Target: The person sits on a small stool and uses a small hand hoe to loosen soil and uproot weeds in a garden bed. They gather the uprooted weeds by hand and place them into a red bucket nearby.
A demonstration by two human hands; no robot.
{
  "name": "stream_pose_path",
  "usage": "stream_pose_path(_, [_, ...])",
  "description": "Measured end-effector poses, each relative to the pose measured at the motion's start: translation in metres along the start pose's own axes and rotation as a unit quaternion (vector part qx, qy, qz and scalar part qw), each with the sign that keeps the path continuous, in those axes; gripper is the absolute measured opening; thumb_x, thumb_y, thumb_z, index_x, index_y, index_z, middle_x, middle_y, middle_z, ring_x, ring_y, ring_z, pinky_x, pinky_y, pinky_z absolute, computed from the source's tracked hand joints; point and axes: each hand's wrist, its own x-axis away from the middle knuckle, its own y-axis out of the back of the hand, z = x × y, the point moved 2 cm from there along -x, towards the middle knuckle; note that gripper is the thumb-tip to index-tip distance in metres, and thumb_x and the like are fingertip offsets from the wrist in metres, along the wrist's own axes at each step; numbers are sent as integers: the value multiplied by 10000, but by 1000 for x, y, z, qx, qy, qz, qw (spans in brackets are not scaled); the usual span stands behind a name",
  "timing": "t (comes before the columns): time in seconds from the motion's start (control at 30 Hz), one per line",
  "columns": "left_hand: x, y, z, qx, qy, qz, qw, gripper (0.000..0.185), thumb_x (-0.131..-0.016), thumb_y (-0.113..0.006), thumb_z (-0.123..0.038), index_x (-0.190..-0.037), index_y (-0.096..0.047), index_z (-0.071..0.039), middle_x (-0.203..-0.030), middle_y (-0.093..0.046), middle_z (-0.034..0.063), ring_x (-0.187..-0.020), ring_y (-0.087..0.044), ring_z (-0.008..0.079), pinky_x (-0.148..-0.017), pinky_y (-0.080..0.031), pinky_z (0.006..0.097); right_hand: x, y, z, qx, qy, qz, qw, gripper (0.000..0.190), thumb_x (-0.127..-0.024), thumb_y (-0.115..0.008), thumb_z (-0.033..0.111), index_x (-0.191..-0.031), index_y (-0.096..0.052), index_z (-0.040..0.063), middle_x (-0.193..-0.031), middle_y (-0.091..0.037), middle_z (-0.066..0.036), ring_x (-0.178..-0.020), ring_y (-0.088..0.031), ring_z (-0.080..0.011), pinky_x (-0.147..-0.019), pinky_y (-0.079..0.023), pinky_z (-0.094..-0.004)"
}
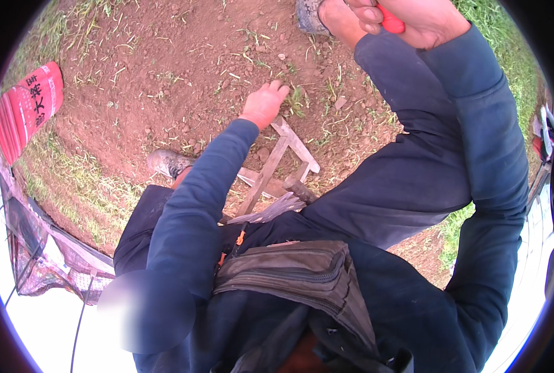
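Note:
My left hand (pixel 265 102) is low over the bare soil, knuckles up, with its fingers curled and their undersides hidden. Just to the right of its fingertips grows a small green weed (pixel 296 100); whether they touch is unclear. At the top right edge my right hand (pixel 398 21) is closed around a red handle (pixel 391 19), whose far end lies out of view. Below my left hand, between my legs, stands a low wooden stool or frame (pixel 265 172) of rough boards, partly hidden by my trousers and sleeve.
Reddish soil (pixel 165 88) with clods and cut grass spreads ahead. A red printed bag (pixel 30 112) lies at the left. My shoes (pixel 167 162) flank the soil. Netting (pixel 58 261) runs along the lower left, and grass (pixel 515 79) grows at the right. A brown waist bag (pixel 295 270) hangs before me.

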Motion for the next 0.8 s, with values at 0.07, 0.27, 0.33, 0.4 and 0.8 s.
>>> stream_pose_path(0.07, [0,-8,-1,-39,19,3,999,220,-908,-609,-56,-1119,-602,-118,-1115,-620,106,-1064,-690,322,-820,-620,453,0,-4,4,6,21,7,1000,91,-943,-554,53,-1015,-531,2,-584,-454,-8,-475,-442,-121,-459,-359,-280])
stream_pose_path(0.27, [4,25,89,-28,222,-82,971,218,-952,-540,-108,-1152,-621,-135,-1125,-659,159,-916,-717,397,-775,-591,533,2,-3,-2,-60,3,5,998,90,-922,-558,35,-1003,-537,1,-581,-429,-4,-457,-422,-128,-450,-355,-293])
stream_pose_path(0.33, [16,45,109,-16,235,-96,967,296,-928,-582,-86,-1216,-631,-134,-1149,-650,146,-1054,-682,371,-847,-590,497,12,-10,6,-63,8,10,998,93,-914,-560,29,-1001,-544,0,-584,-436,-7,-461,-428,-130,-452,-359,-292])
stream_pose_path(0.4, [22,46,116,-15,200,-116,973,326,-926,-587,-84,-1242,-642,-141,-1188,-633,134,-1131,-640,361,-894,-583,485,12,-9,7,-37,15,-5,999,95,-909,-562,28,-1000,-550,1,-587,-445,-8,-465,-434,-129,-454,-365,-289])
stream_pose_path(0.8, [16,10,83,79,198,-81,974,279,-927,-555,-37,-1198,-575,-101,-1187,-620,176,-1001,-689,423,-858,-574,535,-6,4,0,46,18,-47,998,84,-924,-581,63,-994,-582,17,-631,-508,7,-484,-461,-107,-471,-393,-269])
